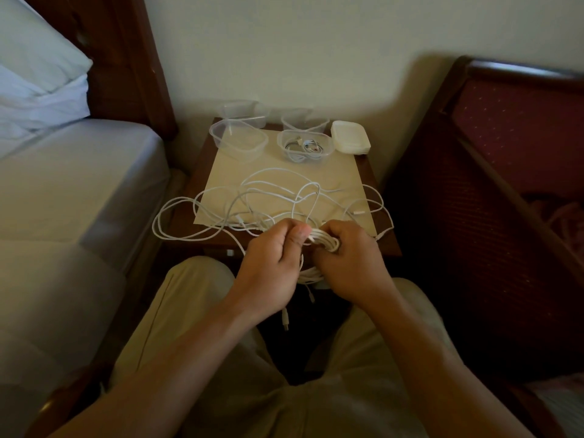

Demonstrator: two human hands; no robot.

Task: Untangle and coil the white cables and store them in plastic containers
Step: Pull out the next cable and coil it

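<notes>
A tangle of white cables (275,197) sprawls over the cream mat (341,172) on the small wooden table, with loops hanging past its left and front edges. My right hand (350,260) grips a small coil of white cable (327,241) at the table's front edge. My left hand (271,260) pinches a strand of the same cable right beside that coil. A cable end with a plug (285,320) dangles below my hands. At the back, a clear plastic container (305,145) holds a coiled white cable. An empty clear container (238,139) stands to its left.
Two more clear containers (243,112) (305,121) stand against the wall, and a stack of white lids (350,137) sits at the back right. A bed (72,184) borders the table on the left, a dark red bed frame (493,172) on the right.
</notes>
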